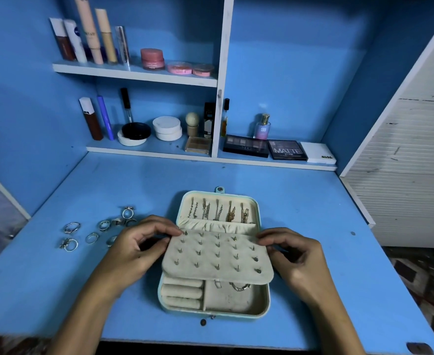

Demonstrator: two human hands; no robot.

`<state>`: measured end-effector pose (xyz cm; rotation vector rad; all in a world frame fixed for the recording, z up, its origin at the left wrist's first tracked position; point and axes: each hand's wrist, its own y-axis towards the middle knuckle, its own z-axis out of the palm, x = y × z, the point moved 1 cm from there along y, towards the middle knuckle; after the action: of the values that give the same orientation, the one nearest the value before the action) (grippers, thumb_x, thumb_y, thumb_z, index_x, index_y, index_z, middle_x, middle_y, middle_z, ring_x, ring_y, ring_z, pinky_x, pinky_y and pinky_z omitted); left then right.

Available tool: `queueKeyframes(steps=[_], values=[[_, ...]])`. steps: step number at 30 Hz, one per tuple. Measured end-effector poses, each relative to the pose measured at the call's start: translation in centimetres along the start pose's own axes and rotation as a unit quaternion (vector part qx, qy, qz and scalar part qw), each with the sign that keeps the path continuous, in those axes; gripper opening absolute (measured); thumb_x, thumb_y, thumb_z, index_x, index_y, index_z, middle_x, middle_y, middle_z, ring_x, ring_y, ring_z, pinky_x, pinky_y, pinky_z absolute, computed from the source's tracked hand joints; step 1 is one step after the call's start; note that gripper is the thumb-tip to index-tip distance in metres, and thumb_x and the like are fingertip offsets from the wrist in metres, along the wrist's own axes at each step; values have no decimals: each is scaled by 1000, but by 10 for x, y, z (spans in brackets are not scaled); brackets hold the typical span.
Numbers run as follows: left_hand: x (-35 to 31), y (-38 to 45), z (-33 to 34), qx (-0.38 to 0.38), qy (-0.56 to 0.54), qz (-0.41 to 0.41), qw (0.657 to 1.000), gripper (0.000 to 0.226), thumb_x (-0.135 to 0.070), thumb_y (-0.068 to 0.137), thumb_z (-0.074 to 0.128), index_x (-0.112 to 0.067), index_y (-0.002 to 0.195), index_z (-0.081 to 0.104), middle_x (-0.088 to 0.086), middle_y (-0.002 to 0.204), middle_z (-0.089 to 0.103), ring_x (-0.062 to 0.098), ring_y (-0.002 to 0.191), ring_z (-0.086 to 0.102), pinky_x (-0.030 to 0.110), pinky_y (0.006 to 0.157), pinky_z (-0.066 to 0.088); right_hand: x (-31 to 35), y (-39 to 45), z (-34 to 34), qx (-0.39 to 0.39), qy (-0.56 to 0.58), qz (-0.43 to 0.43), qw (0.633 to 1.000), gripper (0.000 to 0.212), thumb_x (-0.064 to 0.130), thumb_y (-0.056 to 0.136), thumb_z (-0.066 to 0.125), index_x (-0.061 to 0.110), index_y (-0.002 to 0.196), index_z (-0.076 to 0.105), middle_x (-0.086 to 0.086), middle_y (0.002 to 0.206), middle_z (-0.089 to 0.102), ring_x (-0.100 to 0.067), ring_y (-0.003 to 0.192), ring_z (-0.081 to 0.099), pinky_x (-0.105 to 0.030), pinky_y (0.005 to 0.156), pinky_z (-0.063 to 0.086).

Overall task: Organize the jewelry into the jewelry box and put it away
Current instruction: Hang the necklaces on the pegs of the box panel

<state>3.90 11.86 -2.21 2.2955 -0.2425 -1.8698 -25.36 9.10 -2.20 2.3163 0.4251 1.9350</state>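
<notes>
Open light-blue jewelry box (263, 307) lies on the blue desk (313, 213). Left hand (131, 249) and right hand (296, 254) pinch the cream, stud-covered earring flap (217, 257) at its upper corners. Silver rings (92, 233) lie left of the box.

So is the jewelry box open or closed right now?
Open. The jewelry box lies flat on the desk with its lid back, necklaces showing inside, and both hands hold the earring flap over the tray.
</notes>
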Motion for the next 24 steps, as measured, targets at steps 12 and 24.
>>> queueKeyframes(steps=[12, 24], values=[[1, 5, 4, -51, -15, -40, 998, 8, -20, 88, 68, -26, 91, 73, 0, 93, 74, 15, 92, 69, 17, 82, 51, 3, 7, 3, -46, 52, 51, 996, 22, -9, 90, 64, 9, 82, 76, -7, 80, 73, -12, 69, 66, -17, 63, 51], [4, 24, 9, -112, 90, -15, 990, 19, -5, 90, 66, -19, 99, 76, -11, 98, 74, 3, 94, 67, 10, 82, 47, 6, 21, 8, -66, -49, 79, 993, 29, 5, 93, 65, 31, 96, 80, 14, 92, 73, -6, 87, 68, -15, 75, 50]])
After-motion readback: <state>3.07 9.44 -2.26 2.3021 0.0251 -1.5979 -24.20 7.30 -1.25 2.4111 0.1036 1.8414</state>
